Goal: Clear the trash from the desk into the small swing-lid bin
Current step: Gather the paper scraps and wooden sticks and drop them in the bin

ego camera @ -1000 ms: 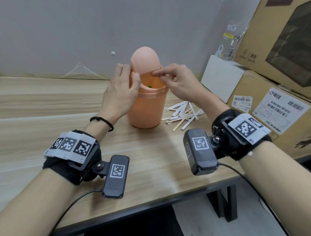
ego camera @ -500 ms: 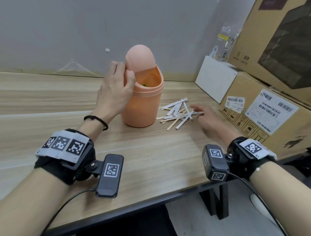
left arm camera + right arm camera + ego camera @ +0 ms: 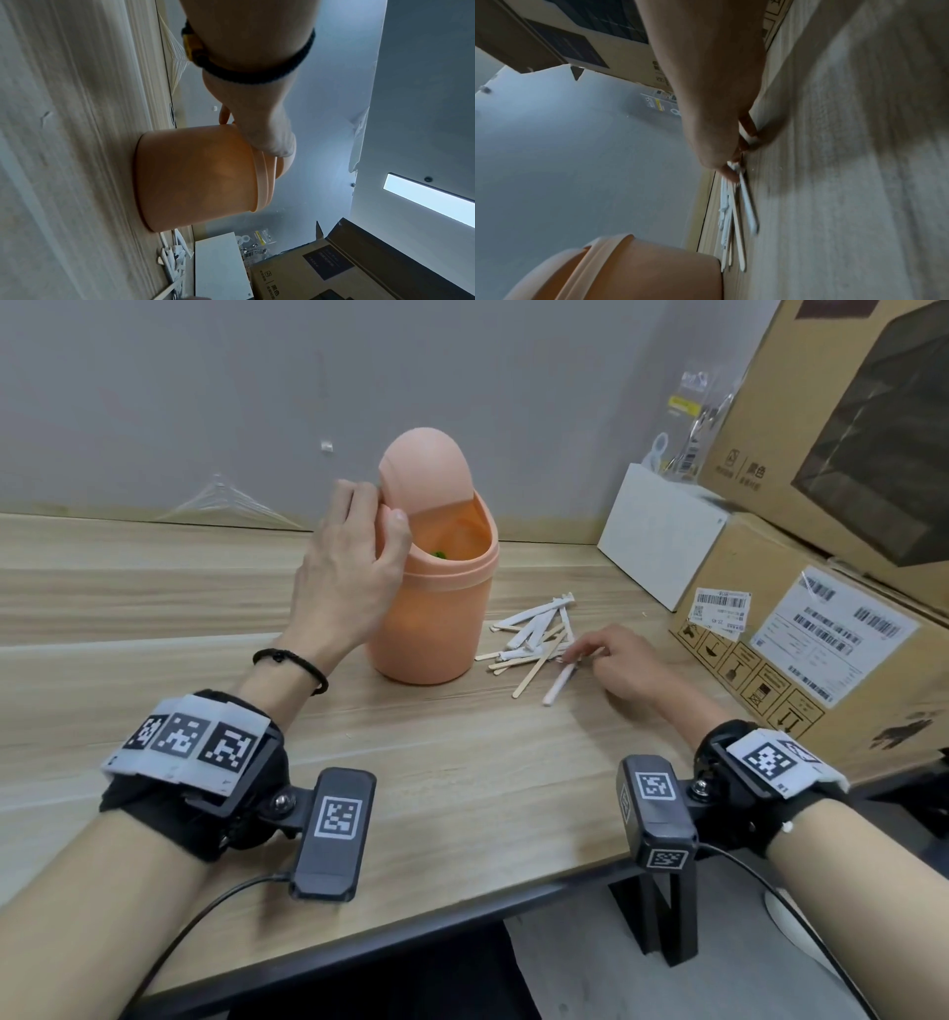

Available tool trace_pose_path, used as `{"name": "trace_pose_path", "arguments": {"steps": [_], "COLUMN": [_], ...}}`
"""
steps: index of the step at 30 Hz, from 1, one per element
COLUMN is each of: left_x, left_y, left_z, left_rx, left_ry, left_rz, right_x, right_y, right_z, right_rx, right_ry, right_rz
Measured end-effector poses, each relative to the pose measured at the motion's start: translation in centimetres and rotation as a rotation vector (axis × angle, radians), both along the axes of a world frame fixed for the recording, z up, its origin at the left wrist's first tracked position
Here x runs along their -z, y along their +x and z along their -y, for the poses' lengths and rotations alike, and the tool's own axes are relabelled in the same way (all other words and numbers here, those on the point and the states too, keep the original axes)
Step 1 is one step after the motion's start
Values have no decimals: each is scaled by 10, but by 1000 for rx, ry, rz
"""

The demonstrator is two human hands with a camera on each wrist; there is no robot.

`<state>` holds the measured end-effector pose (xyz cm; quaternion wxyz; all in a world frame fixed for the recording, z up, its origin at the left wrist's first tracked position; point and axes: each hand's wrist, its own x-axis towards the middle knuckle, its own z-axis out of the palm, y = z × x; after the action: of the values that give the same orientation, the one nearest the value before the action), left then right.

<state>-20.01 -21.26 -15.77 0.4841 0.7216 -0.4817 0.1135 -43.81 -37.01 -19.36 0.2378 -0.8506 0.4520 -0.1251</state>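
Left hand [image 3: 354, 567] up at the rim of the orange swing-lid bin [image 3: 431, 629], thumb hooked over the front edge, fingers [image 3: 354, 498] wrapped behind the tilted lid [image 3: 423, 469] — lid swung back, mouth of the bin open toward the camera. Something small and green [image 3: 439, 554] visible inside; too little of it showing to name. In the left wrist view, same grip seen from below: heel of the hand [image 3: 267, 130] against the collar of the bin [image 3: 195, 176], which stands upright on the wooden desk [image 3: 64, 162].

Right hand [image 3: 624, 667] low on the desk [image 3: 462, 762], just right of the bin, well apart from the left hand. Fingertips pinched on the upper end of a white paper-wrapped stick [image 3: 561, 684], whose other end lies angled toward the desk's near edge. Right wrist view blurred, yet showing the fingertips [image 3: 731, 172] closed on that stick [image 3: 749, 207] at the edge of the pile.

Scattered pile of trash [image 3: 534, 634] — white paper strips and bare wooden sticks — lying on the desk between the bin and the right hand, touching neither the bin's base nor the boxes.

Behind and to the right: a white box [image 3: 662, 531] and stacked cardboard boxes [image 3: 801, 629] with shipping labels, against a grey wall. Black cord bracelet [image 3: 292, 662] on the left wrist.
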Motion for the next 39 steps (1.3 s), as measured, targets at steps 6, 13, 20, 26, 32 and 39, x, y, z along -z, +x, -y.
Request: {"name": "trace_pose_path", "arguments": {"steps": [6,13,20,26,32,39], "left_x": [-1,1,0,0,0,2], "left_y": [0,0,-1,-1,-1,5], "left_z": [0,0,-1,-1,-3,-7], "left_rx": [4,-4,-4,-13,-4,5], "left_ry": [-1,0,-8,-5,2,-30], "left_rz": [2,12,3,5,2,-3], "right_x": [5,3,-4,-11,-9,0], "right_y": [-4,-10,-18,-6,10,-17], "right_z": [11,14,13,5,6,18], "right_rx": [106,-55,-1,-69,18,297], "right_ry": [-101,-138,-274,-328,-140,-65], "right_rz": [64,-198,-193,-104,118,143]}}
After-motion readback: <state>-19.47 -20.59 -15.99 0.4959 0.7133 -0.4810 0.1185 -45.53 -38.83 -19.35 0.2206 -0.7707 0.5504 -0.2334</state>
